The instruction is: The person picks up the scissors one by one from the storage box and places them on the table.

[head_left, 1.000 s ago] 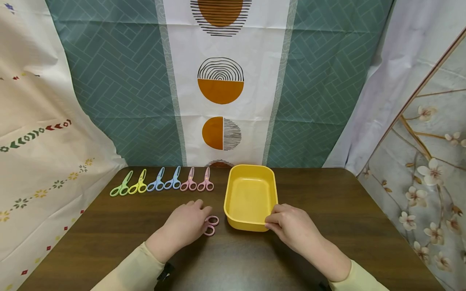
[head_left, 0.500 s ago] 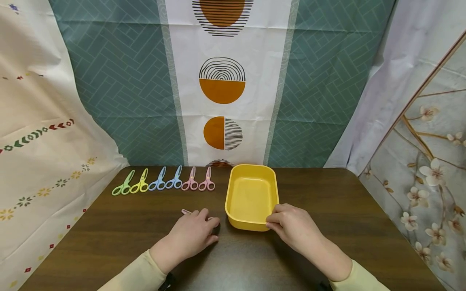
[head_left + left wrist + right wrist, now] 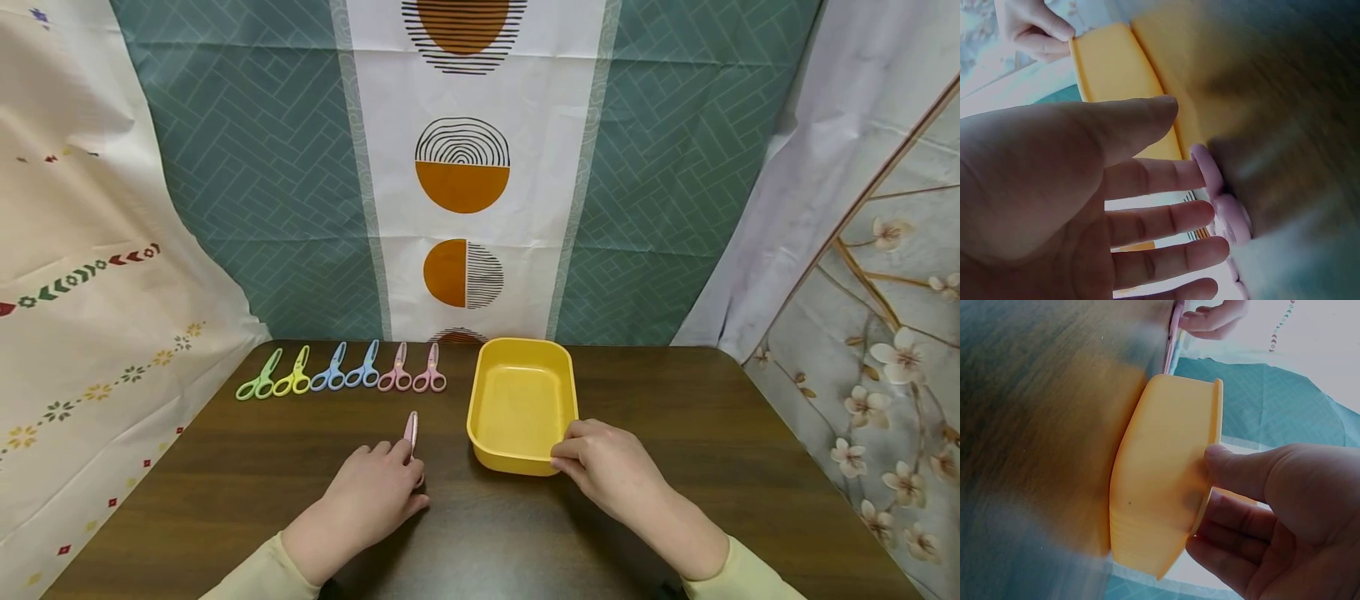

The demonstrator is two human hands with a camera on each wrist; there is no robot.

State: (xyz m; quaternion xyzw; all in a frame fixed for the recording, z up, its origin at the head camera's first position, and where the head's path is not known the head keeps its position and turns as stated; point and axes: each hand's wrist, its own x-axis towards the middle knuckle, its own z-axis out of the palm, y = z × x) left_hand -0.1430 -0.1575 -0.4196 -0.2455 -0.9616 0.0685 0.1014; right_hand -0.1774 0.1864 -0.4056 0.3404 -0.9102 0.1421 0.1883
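Observation:
Under the fingertips of my left hand (image 3: 367, 492) lies a pair of pink scissors (image 3: 411, 427), its blades pointing toward the back of the table and its handles mostly covered. In the left wrist view the fingers are nearly straight and touch the scissors' pink handle loops (image 3: 1230, 215), with the thumb held apart. My right hand (image 3: 611, 467) pinches the near right corner of a yellow plastic bin (image 3: 517, 463). The right wrist view has the thumb on the bin's outer wall (image 3: 1166, 450) and the fingers inside its rim. Nothing is visible inside the bin.
Along the back left of the dark wooden table (image 3: 480, 550) runs a row of scissors: green (image 3: 258, 385), yellow (image 3: 294, 381), two blue (image 3: 330, 377) and two pink (image 3: 431, 379). Patterned cloths (image 3: 315, 167) hang behind the table and at both sides.
The scissors under my left hand have turned, so their blades now point to the back and their handles toward me. My left hand has shifted slightly left. The right hand keeps its grip on the bin.

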